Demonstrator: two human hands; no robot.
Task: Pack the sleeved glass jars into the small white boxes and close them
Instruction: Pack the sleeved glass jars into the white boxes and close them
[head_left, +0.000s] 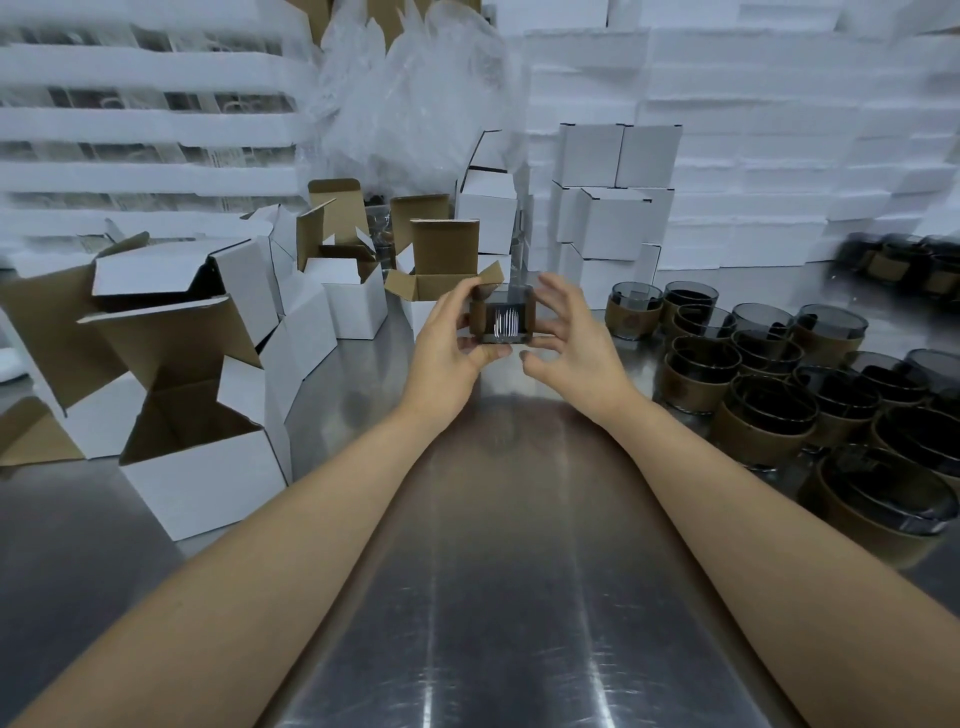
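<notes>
Item: 1 sleeved glass jar (501, 323), airborne over steel table (519, 571), just before open white box (441, 283). Left hand (452, 338): pinches it, thumb above, fingers below. Right hand (571, 332): fingers spread loose, gripping nothing. Risk: 1-handed pinch slips; glass drops, cracks.

One sleeved jar (501, 323), dark glass in a brown sleeve, is being held in mid-air, with the left hand (457, 338) pinching it. Remaining sleeved jars (753, 384) are standing upright, clustered at right. Open white boxes (208, 415) are sitting at left, flaps raised. Closed white boxes (613, 208) are standing stacked behind.
</notes>
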